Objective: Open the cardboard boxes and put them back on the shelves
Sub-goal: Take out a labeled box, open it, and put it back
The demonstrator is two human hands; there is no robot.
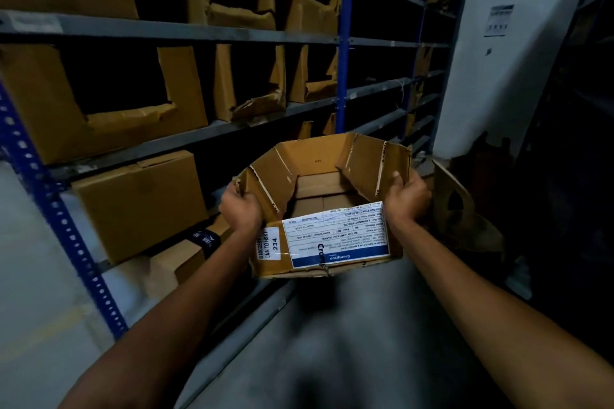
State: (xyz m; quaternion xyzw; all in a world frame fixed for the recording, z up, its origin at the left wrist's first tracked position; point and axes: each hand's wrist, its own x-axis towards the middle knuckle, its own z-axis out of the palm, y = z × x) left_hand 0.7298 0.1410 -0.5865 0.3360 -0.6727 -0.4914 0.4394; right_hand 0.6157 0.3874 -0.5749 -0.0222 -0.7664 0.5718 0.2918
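While shelves [199, 31] stand alongside, left hand [241, 209] and right hand [407, 197] each clamp their grip on the cardboard box [332, 242].

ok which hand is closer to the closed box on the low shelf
Left. The left hand grips the left flap of the open box, just right of the closed box; the right hand grips the opposite flap, farther away.

Person holds an open cardboard box [319, 156] in front of the shelves [166, 31], clear of them. Left hand [241, 207] grips the left flap, right hand [407, 197] the right flap; flaps stand upright. White-and-blue label [335, 236] on the near wall, marked "Crompton", reads upside down. Upper tiers: cut-front boxes [99, 103]. Lower tier: one closed box [139, 202]. Light is dim.
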